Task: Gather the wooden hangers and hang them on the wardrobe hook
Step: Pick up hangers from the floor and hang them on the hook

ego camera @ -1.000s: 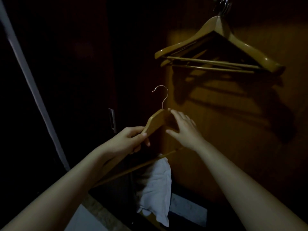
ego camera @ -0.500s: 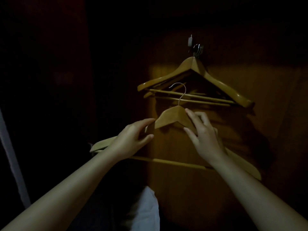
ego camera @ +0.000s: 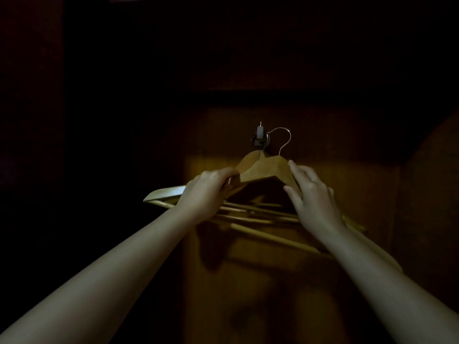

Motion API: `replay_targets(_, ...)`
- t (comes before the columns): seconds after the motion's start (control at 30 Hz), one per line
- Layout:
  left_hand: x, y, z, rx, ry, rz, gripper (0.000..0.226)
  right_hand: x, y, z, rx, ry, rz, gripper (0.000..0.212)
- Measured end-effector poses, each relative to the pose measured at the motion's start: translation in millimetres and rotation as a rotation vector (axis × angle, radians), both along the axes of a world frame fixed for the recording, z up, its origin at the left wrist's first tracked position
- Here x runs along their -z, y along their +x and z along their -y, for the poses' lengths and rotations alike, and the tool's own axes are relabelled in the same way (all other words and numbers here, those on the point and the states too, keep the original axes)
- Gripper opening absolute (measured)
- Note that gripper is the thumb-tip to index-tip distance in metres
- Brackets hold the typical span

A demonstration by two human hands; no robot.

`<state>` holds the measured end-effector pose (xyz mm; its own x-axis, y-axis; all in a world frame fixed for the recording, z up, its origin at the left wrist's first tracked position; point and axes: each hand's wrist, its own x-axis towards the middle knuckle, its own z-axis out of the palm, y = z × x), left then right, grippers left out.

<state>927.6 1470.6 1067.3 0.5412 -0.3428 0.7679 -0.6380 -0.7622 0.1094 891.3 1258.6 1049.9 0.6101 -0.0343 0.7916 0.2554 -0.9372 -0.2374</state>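
I hold a wooden hanger [ego camera: 267, 168] up against the wardrobe panel, one hand on each shoulder. My left hand [ego camera: 206, 192] grips its left arm; my right hand [ego camera: 311, 197] holds its right arm with fingers spread over it. Its metal hook rises to the right of the wardrobe hook [ego camera: 260, 138], close beside it and apart from it. Behind the held hanger, other wooden hangers [ego camera: 250, 157] hang from the wardrobe hook, their bars showing between my hands.
The wooden wardrobe panel [ego camera: 347, 182] is lit only around the hook. Everything to the left and above is dark. A darker side panel [ego camera: 427, 194] stands at the right.
Both hands raised the hanger from below the hung hangers up to hook height. My left hand has closed on its left arm. The view tilted upward.
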Motion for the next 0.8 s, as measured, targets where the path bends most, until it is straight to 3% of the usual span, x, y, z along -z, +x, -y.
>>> replay_targets(0.3, -16, 83, -1, -0.001, -0.004, -0.046, 0.043, -37, 54, -15, 0.094, -0.038, -0.066, 0.056)
replay_targets(0.47, -2, 103, -2, 0.036, -0.013, -0.136, 0.046, -38, 60, -29, 0.233, -0.158, -0.056, 0.042)
replay_targets(0.8, 20, 99, 0, 0.026, -0.093, -0.035, 0.042, -14, 66, -36, 0.339, -0.183, -0.037, 0.043)
